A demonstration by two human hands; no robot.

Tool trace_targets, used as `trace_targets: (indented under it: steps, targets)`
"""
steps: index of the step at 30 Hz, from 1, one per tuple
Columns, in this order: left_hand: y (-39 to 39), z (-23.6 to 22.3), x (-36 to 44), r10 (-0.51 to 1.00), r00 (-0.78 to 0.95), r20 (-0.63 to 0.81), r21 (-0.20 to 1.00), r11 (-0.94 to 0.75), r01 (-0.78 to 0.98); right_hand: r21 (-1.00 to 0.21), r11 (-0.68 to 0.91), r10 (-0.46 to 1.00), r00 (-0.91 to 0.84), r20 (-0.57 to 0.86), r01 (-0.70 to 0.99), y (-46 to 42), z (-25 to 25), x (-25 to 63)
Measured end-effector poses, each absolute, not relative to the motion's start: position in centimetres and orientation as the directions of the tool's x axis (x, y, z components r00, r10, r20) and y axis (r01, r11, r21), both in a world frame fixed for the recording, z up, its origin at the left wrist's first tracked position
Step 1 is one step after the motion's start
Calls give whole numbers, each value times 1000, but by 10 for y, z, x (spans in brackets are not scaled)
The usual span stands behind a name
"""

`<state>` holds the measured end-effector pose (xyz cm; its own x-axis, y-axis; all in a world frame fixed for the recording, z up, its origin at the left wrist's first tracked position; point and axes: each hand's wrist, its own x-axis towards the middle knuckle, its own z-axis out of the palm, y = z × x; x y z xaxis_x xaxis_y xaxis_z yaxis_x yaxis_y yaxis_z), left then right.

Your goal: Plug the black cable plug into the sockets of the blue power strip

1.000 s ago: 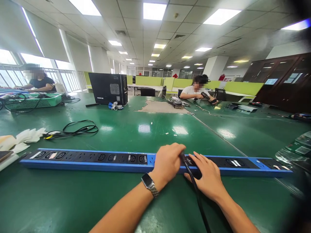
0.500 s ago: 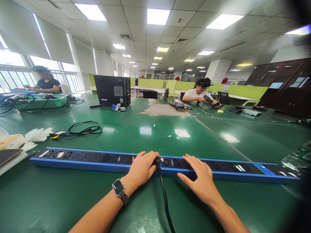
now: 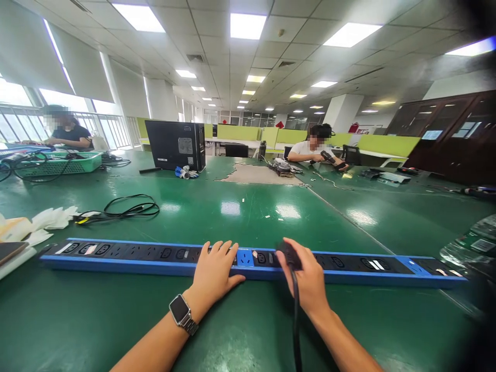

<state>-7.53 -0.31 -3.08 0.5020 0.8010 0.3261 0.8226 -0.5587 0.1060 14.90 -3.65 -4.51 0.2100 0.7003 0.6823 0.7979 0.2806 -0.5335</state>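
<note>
2 hands at tabletop's near edge: left hand (image 3: 212, 271) spread flat on power strip (image 3: 127, 253), right hand (image 3: 306, 276) pinching black plug (image 3: 289, 254) above it; strip may slide if left lifts.

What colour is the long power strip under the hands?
The power strip has a blue casing with a black socket face, and one blue section mid-length; it shows in the head view.

Plug (image 3: 287, 254) now in right hand (image 3: 308, 281); left hand (image 3: 212, 272) flat on strip (image 3: 127, 253).
</note>
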Motion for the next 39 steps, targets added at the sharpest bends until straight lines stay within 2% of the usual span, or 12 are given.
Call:
trace_targets:
  steps: [3,8,15,20,24,29,31,34,39]
  targets:
    - [-3,-30,-76,804,496,328,132,-559,819,-554,211,749,231,621,805,-45,-51,181]
    - [-5,-25,-69,798,489,351,200,-574,794,-505,254,793,122,597,825,-46,-51,195]
    - [-7,-16,6,607,656,448,237,-788,568,-368,287,776,10,630,884,-46,-65,208]
    - [-3,-13,51,615,680,399,239,-786,571,-416,218,802,81,592,883,-51,-77,217]
    - [-5,-6,58,601,629,494,279,-794,540,-417,188,806,103,583,889,-49,-80,216]
    - [1,-3,8,684,371,628,422,-700,577,-408,127,836,124,534,904,-51,-75,211]
    - [6,-9,-36,732,271,625,464,-627,626,-432,92,848,157,507,897,-53,-72,210]
    - [10,-20,-109,830,160,534,500,-463,732,-471,68,856,191,480,879,-54,-69,208]
    - [6,-26,-176,829,285,482,443,-511,737,-486,105,806,212,552,867,-51,-60,189]
